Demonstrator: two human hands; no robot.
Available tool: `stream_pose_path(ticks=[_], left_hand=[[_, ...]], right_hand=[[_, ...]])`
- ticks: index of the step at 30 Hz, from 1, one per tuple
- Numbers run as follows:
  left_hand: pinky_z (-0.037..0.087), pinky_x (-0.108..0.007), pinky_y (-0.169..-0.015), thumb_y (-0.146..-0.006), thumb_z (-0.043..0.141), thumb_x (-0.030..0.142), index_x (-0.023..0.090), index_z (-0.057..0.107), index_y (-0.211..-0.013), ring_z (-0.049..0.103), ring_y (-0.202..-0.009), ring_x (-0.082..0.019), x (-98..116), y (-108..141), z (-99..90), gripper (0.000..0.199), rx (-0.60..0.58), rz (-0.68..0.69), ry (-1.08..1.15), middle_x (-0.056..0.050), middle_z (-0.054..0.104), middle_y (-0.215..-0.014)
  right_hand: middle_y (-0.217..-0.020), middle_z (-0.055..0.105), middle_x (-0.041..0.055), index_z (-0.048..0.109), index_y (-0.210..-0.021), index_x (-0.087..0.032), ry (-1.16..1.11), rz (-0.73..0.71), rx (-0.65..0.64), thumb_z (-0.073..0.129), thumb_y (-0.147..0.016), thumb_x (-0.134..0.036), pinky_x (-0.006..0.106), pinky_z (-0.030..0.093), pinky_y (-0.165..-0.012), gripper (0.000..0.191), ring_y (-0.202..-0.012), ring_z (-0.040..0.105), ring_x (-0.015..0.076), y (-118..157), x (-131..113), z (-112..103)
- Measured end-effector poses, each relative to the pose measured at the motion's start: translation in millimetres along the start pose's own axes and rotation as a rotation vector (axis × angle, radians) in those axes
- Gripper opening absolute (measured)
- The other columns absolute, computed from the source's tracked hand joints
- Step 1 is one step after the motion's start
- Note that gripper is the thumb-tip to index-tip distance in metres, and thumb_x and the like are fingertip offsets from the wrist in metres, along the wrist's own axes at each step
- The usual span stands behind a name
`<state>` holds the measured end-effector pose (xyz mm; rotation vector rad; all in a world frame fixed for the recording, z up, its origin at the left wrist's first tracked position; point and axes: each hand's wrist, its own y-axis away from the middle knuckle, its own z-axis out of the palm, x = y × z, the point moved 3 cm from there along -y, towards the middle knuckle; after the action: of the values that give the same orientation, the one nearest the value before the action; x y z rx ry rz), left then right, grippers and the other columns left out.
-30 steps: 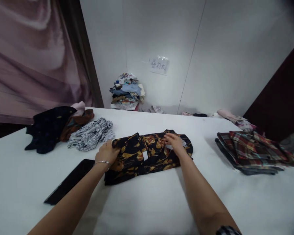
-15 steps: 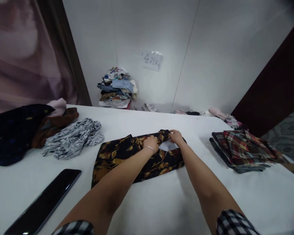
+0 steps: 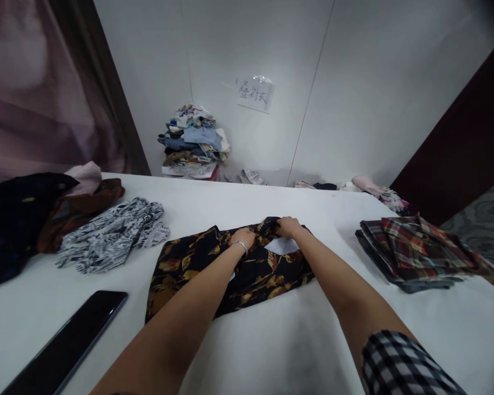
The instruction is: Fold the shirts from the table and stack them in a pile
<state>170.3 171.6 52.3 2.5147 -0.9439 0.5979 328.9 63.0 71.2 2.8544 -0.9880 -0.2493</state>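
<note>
A black shirt (image 3: 181,263) with a gold and brown leaf print lies partly folded on the white table (image 3: 280,351). My left hand (image 3: 243,238), with a bracelet at the wrist, presses on the shirt's upper middle, fingers curled into the cloth. At the far edge, beside the collar, my right hand (image 3: 288,226) pinches the fabric. A patch of white shows between the shirt's layers, just below my right hand. Part of the shirt is hidden behind my forearms.
A crumpled black-and-white printed garment (image 3: 111,236) lies left, beside dark clothes (image 3: 16,225). Nearer stands a long black glossy object (image 3: 66,343). Folded plaid shirts (image 3: 424,247) are stacked right. A clothes pile (image 3: 195,142) and a handwritten sign (image 3: 255,94) are at the back wall.
My left hand has slid slightly left over the shirt, and my right hand has moved a little left along the collar edge. The whole view has shifted slightly.
</note>
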Motion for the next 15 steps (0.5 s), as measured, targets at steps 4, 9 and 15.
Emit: stream_pose_path(ticks=[4,9,15], left_hand=[[0.050,-0.030,-0.081,-0.086,0.048,0.035,0.023,0.074,-0.092,0.068,-0.102,-0.025,-3,-5,2.6,0.029,-0.004,-0.005,0.039,-0.007,0.075,-0.105],[0.051,-0.030,-0.079,-0.091,0.048,0.033,0.021,0.073,-0.090,0.068,-0.096,-0.023,-8,-11,7.5,0.027,-0.022,-0.004,0.057,-0.008,0.074,-0.098],[0.055,-0.038,-0.085,-0.094,0.057,0.040,0.016,0.063,-0.113,0.064,-0.097,-0.019,-9,-17,13.0,0.031,-0.046,0.049,0.046,-0.008,0.065,-0.113]], right_hand=[[-0.114,0.071,0.0142,0.073,-0.103,-0.021,0.014,-0.027,-0.021,0.067,-0.076,-0.025,0.041,0.046,-0.088,0.028,-0.105,0.063,0.0313,-3,2,2],[-0.105,0.073,0.0092,0.072,-0.088,-0.020,-0.080,-0.105,0.051,0.058,-0.070,-0.008,0.032,0.046,-0.080,0.025,-0.095,0.064,0.0244,4,7,5],[-0.094,0.073,0.0008,0.070,-0.097,-0.020,-0.258,-0.220,0.168,0.048,-0.065,-0.003,0.026,0.047,-0.079,0.042,-0.087,0.063,0.0170,27,19,9]])
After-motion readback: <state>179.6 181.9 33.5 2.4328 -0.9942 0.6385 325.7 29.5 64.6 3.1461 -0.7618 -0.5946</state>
